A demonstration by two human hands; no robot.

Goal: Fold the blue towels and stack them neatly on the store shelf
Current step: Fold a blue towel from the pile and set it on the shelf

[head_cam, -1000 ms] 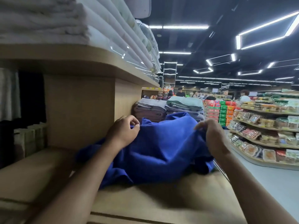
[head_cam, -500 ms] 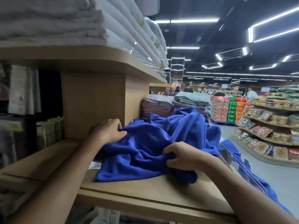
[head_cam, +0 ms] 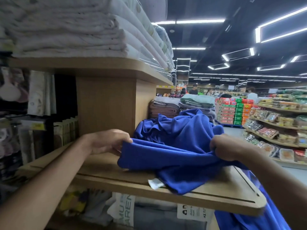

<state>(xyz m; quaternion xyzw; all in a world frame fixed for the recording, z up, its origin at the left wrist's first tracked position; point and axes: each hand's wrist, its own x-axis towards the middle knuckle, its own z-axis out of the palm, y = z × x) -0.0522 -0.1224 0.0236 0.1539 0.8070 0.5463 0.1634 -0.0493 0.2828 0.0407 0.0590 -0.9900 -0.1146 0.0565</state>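
1. Now a blue towel (head_cam: 174, 156) is held stretched above the shelf (head_cam: 116, 176), with its lower part draped on the shelf's front edge.
2. Its left edge is pinched by the left hand (head_cam: 108, 141), which half a second ago was laid on the heap (head_cam: 179, 128).
3. Its right edge is gripped in the curled right hand (head_cam: 229, 148), moved up and rightward from the shelf's front.
4. The heap is seen at the shelf's back, behind the towel.

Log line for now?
left hand: grips blue towel edge | right hand: grips same towel | towel: crumpled on wooden shelf | blue stacked: none seen
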